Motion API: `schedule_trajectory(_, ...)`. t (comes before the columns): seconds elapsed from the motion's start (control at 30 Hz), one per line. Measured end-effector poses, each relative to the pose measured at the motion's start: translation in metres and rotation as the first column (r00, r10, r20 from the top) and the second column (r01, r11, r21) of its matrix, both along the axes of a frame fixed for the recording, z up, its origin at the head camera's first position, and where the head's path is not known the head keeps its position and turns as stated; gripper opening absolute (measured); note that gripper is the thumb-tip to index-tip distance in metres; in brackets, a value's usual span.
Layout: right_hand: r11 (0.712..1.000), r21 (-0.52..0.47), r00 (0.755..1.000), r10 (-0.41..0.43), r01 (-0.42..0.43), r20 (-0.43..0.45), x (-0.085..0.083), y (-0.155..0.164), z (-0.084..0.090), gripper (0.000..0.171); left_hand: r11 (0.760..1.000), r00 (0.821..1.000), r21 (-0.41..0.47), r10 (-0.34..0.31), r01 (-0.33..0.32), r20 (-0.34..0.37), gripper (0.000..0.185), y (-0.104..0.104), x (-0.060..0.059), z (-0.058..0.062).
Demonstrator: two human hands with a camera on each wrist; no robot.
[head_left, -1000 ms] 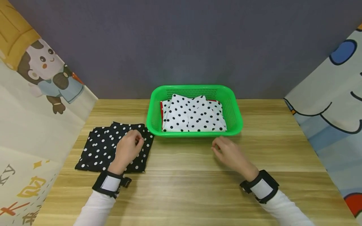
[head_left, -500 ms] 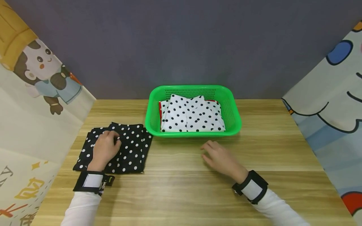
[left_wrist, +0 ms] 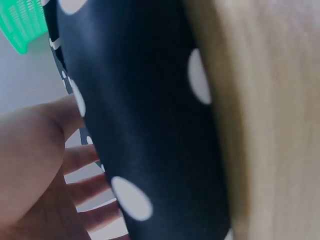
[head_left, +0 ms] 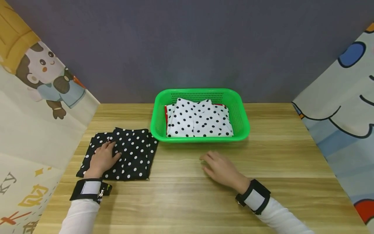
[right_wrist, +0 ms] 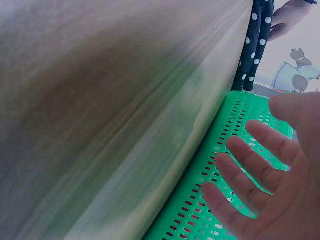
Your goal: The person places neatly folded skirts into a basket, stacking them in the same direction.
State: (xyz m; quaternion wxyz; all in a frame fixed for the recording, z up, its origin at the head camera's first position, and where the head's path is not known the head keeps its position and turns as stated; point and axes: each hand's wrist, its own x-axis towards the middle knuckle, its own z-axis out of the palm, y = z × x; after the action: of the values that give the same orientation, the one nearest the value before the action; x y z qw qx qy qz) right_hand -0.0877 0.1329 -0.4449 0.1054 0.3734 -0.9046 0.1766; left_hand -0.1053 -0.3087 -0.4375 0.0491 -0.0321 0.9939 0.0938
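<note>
**Hand flat on dotted cloth**

While black polka-dot cloth (head_left: 119,154) lies folded on wooden table (head_left: 187,201), L of green basket (head_left: 243,120), left hand (head_left: 103,158) rests flat on it, fingers straight. Right hand (head_left: 222,169) hovers nearby, fingers relaxed, holding nothing.

The person is wearing a white long-sleeved top, its sleeves (head_left: 80,216) reaching down to both wrists. Each wrist is carrying a black strap with a white rectangular panel on top; the left band (head_left: 87,189) is showing a small metal fitting and a speck of green at its inner edge, while the right band (head_left: 255,200) is looking plain. Both the left hand (head_left: 103,158) and right hand (head_left: 220,169) are going bare, without gloves or rings.
</note>
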Motion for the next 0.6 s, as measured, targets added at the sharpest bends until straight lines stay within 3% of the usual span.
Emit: schedule_trajectory(0.6, 0.999, -0.01, 0.998, 0.05, -0.049, 0.048, 0.012, -0.02, -0.006, 0.03, 0.998, 0.991, -0.017, -0.055, 0.054, -0.121, 0.057, 0.023, 0.038, -0.003)
